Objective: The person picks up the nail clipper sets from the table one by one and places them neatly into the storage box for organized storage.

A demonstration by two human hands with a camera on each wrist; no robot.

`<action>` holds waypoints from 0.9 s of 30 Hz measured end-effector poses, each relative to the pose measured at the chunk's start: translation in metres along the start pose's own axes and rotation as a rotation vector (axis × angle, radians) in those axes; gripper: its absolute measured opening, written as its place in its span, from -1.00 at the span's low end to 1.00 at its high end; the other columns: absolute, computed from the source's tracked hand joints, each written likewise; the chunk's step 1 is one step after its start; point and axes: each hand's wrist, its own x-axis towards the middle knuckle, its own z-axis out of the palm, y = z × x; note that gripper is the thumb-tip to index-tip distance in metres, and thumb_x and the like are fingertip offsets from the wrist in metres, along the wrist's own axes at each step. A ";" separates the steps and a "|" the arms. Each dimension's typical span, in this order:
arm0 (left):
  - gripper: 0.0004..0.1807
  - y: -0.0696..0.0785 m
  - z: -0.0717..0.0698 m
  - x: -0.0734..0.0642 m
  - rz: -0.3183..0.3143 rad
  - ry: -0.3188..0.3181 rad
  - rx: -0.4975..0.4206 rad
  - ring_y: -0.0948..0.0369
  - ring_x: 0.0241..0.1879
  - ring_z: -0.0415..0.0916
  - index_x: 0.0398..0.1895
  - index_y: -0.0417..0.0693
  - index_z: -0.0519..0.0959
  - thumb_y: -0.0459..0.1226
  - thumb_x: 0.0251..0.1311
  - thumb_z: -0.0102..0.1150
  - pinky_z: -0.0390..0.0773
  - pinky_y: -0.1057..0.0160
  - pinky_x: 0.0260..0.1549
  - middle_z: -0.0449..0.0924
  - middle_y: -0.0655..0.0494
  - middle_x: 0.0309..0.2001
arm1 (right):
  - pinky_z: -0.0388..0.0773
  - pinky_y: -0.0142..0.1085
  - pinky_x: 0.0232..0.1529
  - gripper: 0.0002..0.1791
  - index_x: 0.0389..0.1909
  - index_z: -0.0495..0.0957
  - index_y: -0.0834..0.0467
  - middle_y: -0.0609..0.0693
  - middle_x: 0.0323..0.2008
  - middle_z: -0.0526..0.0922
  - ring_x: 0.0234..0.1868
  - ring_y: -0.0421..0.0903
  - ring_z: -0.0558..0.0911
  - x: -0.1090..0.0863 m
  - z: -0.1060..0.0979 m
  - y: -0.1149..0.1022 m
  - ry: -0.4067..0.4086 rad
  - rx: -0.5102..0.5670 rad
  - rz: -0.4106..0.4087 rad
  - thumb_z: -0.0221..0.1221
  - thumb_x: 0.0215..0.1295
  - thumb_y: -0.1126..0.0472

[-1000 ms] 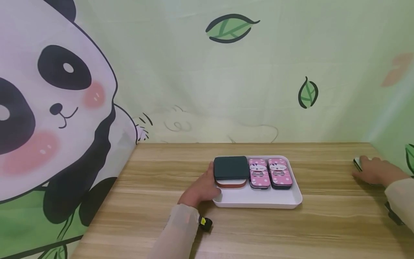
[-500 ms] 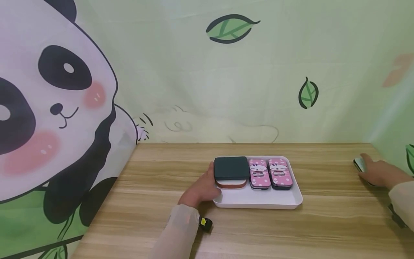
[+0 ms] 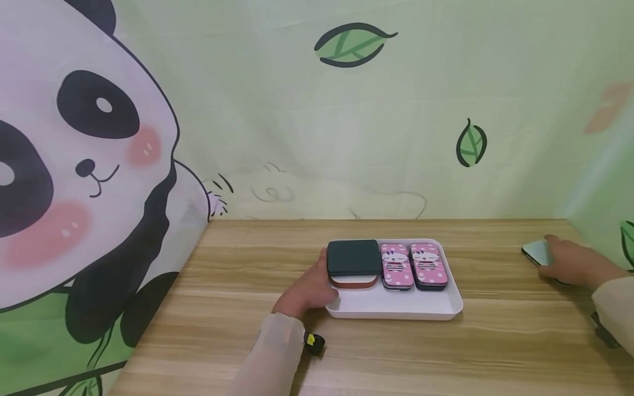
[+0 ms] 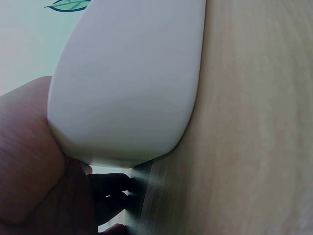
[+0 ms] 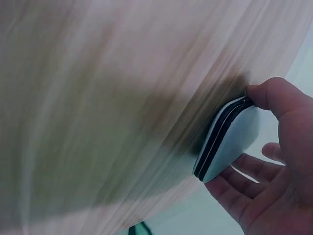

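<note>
In the head view my left hand (image 3: 307, 289) grips the left end of a white tray (image 3: 396, 305), thumb at the near corner. The left wrist view shows the tray's outer wall (image 4: 127, 83) against that hand (image 4: 29, 156). A dark green flat case (image 3: 353, 257) lies in the tray on top of a white-and-brown piece (image 3: 354, 281). Beside them sit two pink cat-print cases (image 3: 397, 265). At far right my right hand (image 3: 574, 264) pinches a pale green flat case (image 3: 536, 252) with rounded corners and black edges. The right wrist view shows this case (image 5: 230, 142) between thumb and fingers, low over the table.
The wooden table (image 3: 495, 352) runs back to a pale green cloth wall (image 3: 297, 110) printed with leaves and a large panda (image 3: 99, 165). Another wall panel (image 3: 614, 198) stands close behind the right hand. A black strap piece (image 3: 314, 342) sits at the left wrist.
The pale green case has moved left toward the tray and turned, so more of its top shows. My right hand has shifted slightly with it. The left hand and tray stay put.
</note>
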 end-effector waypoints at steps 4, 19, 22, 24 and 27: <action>0.12 0.001 0.000 -0.001 0.007 0.008 0.006 0.07 0.48 0.17 0.61 -0.20 -0.32 -0.29 0.08 0.16 0.19 0.07 0.43 -0.01 -0.13 0.58 | 0.49 0.23 -0.06 -0.11 0.19 0.13 0.72 0.72 0.01 0.40 0.02 0.54 0.50 0.004 -0.003 -0.014 0.039 -0.011 -0.083 0.30 0.19 0.09; 0.13 0.001 0.001 -0.001 -0.001 0.002 -0.010 0.07 0.45 0.21 0.61 -0.17 -0.32 -0.29 0.09 0.17 0.20 0.07 0.43 0.03 -0.13 0.57 | 0.53 0.05 -0.17 -0.09 0.29 0.25 0.53 0.47 0.01 0.54 -0.14 0.16 0.58 0.019 -0.016 -0.066 0.093 0.009 -0.171 0.40 0.04 0.07; 0.13 0.000 0.001 -0.001 -0.013 -0.001 0.007 0.08 0.46 0.19 0.61 -0.15 -0.35 -0.29 0.08 0.15 0.18 0.09 0.43 -0.01 -0.11 0.58 | 0.53 0.06 -0.13 -0.08 0.30 0.26 0.49 0.43 0.05 0.55 -0.11 0.14 0.57 0.025 -0.018 -0.080 0.094 0.020 -0.176 0.40 0.01 0.08; 0.14 0.000 0.000 -0.001 -0.018 -0.001 0.014 0.09 0.47 0.17 0.61 -0.15 -0.36 -0.29 0.07 0.15 0.18 0.09 0.43 -0.02 -0.11 0.59 | 0.53 0.09 -0.08 -0.08 0.32 0.25 0.48 0.42 0.08 0.55 -0.08 0.14 0.57 0.028 -0.020 -0.090 0.090 0.032 -0.178 0.40 0.01 0.09; 0.14 0.002 0.000 -0.001 -0.014 -0.002 0.018 0.08 0.49 0.14 0.61 -0.16 -0.36 -0.28 0.07 0.15 0.17 0.09 0.44 -0.03 -0.11 0.59 | 0.53 0.14 0.00 -0.12 0.33 0.29 0.45 0.40 0.13 0.55 -0.03 0.15 0.57 0.031 -0.024 -0.106 0.095 0.044 -0.195 0.39 0.04 0.11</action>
